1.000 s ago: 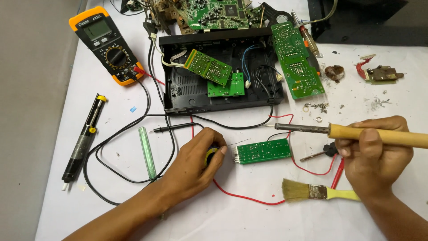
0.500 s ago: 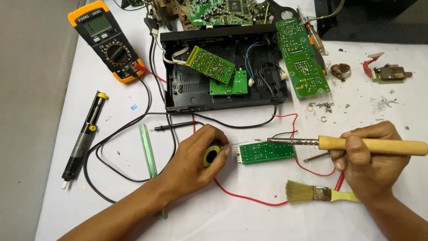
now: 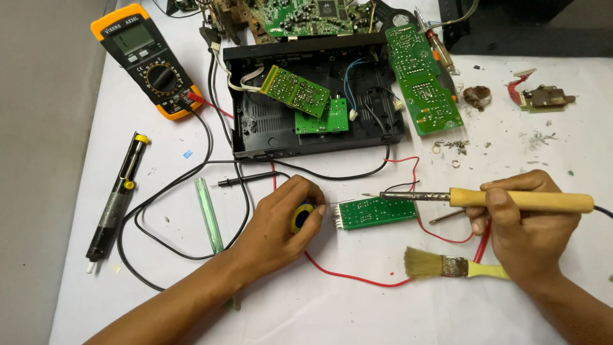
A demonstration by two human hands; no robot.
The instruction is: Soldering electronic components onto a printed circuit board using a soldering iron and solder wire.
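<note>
1. Soldering iron (image 3: 485, 199): it lies level across the right side of the white table (image 3: 357, 313), its wooden handle gripped in the right hand (image 3: 520, 233), fingers curled closed round it; its metal tip points left and ends just above the top edge of the small green circuit board (image 3: 375, 212); whether tip and board touch cannot be told.
2. Nearest the camera, a paint brush (image 3: 454, 266) with a yellow handle lies flat, bristles to the left, partly under the right hand; a red wire (image 3: 357, 278) curves past it.
3. The left hand (image 3: 281, 230) rests just left of the small board, fingers bent closed over a small round yellow and black thing (image 3: 301, 217) that touches the board's left end.
4. Further left lie a pale green tube (image 3: 209, 216), a black wire (image 3: 159, 211) looping round it, and a dark solder sucker (image 3: 116, 203) with yellow rings near the table's left edge.
5. Beyond the hands sits an open black case (image 3: 255, 131) holding two green boards; a long green board (image 3: 423, 78) leans on its right rim.
6. Far left stands a yellow meter (image 3: 148, 61); far right lie bits of scrap (image 3: 539, 96); more boards (image 3: 313, 16) crowd the far edge.
</note>
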